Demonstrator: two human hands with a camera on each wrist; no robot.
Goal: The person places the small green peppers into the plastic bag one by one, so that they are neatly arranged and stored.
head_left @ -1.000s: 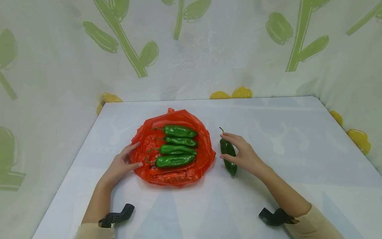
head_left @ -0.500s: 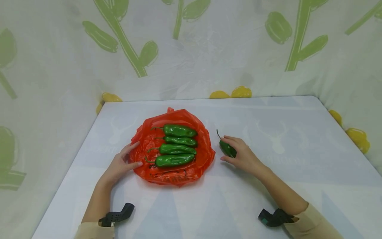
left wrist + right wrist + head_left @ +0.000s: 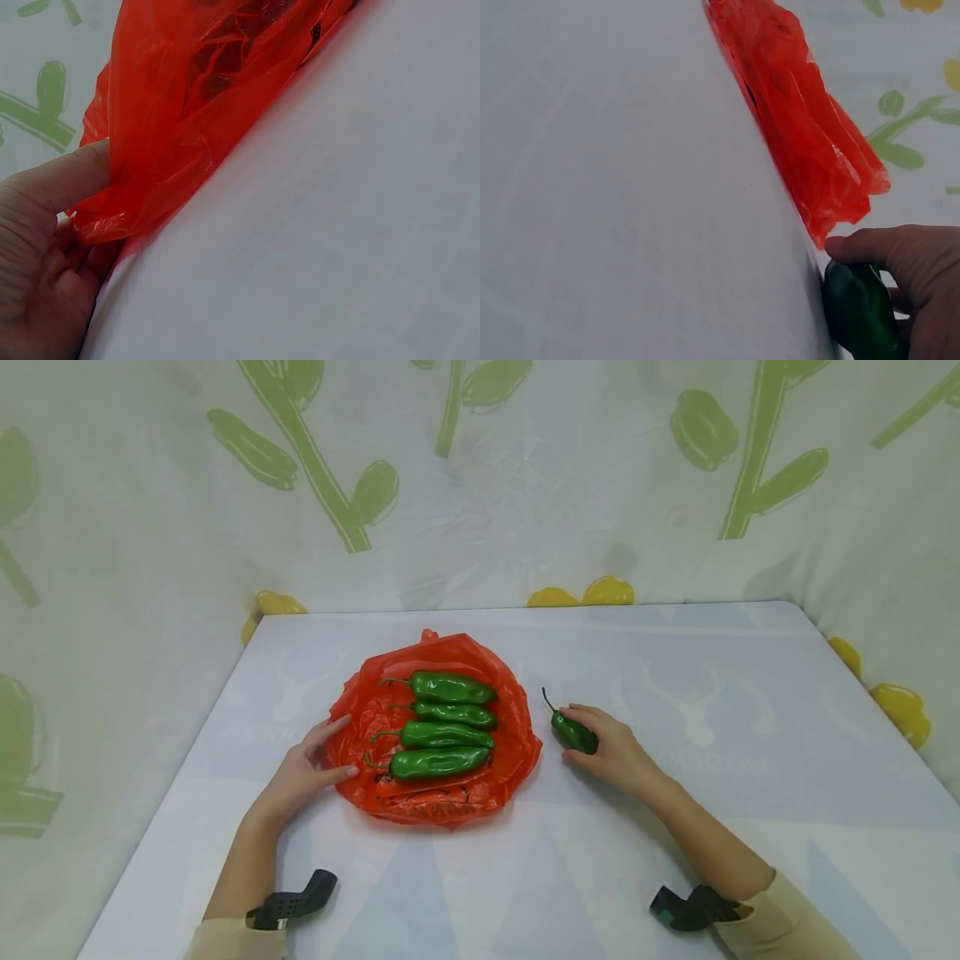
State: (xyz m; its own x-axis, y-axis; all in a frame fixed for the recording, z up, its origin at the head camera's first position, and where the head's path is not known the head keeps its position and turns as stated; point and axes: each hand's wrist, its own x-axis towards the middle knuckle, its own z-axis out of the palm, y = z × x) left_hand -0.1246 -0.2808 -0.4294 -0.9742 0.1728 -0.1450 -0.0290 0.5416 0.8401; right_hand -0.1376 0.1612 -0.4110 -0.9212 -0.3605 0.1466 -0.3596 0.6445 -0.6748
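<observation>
In the head view, a red plastic bag (image 3: 517, 752) lies spread out with its rim raised, and several long green peppers (image 3: 439, 762) lie side by side on it, stems to the left. My left hand (image 3: 296, 777) rests at the bag's left rim, thumb and forefinger spread apart; the left wrist view shows the thumb against the red plastic (image 3: 161, 142). Right of the bag, my right hand (image 3: 611, 752) grips another green pepper (image 3: 573, 732), its thin stem pointing up and left. In the right wrist view the thumb presses on this pepper (image 3: 859, 307).
Everything lies on a white table (image 3: 750, 735) printed with pale patterns. Its far edge meets a hanging cloth (image 3: 525, 518) with green stems and yellow shapes. A black wrist camera (image 3: 296, 903) sits on the left forearm, another camera (image 3: 690, 907) on the right.
My right hand has closed round the single pepper, which has turned so its stem tips further left and its lower end is covered. The left hand and the bag have stayed put.
</observation>
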